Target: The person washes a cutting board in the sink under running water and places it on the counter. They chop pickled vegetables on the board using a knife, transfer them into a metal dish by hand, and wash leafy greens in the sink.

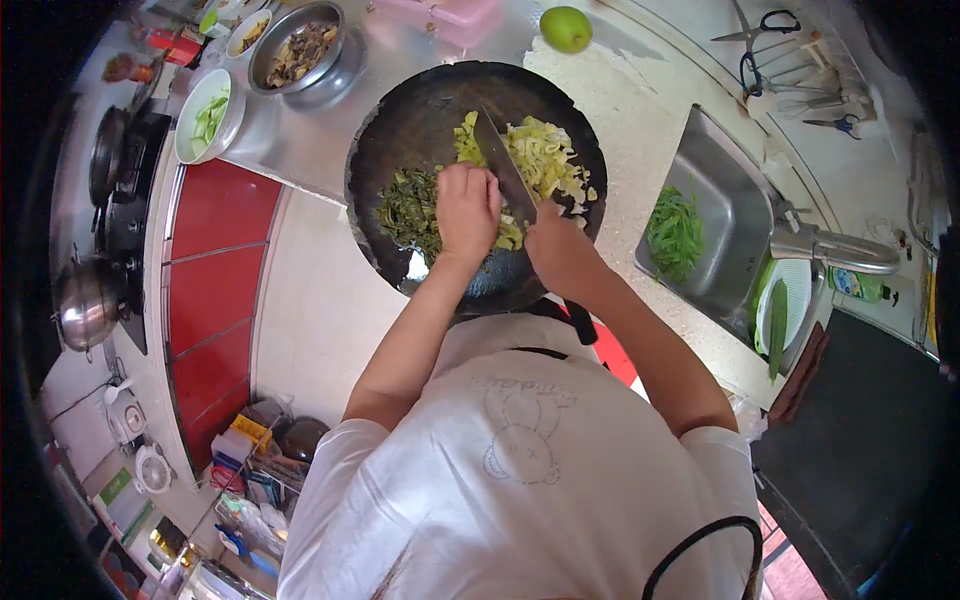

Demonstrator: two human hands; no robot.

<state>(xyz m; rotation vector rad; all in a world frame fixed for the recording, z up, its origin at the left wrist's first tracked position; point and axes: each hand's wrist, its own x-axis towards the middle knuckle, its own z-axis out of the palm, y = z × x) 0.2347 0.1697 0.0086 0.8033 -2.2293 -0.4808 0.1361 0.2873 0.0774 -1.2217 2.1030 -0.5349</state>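
Note:
A broad knife (501,154) is in my right hand (564,244), its blade slanting up and left across a round dark chopping board (420,120). My left hand (466,214), fingers curled, holds down leafy greens (508,234) just left of the blade. The greens are partly hidden under that hand. Dark green chopped leaves (409,206) are heaped on the board's left side. Pale yellow-green chopped pieces (546,154) lie right of the blade, with a few bits (466,139) near its tip.
Behind and left stand a steel bowl (334,45) of dark chopped food and a white bowl (234,124) of pale green slices. A green round fruit (566,30) lies at the back. On the right, a steel sink (724,172) holds leafy greens beside a faucet (832,247). Scissors (750,41) hang farther back.

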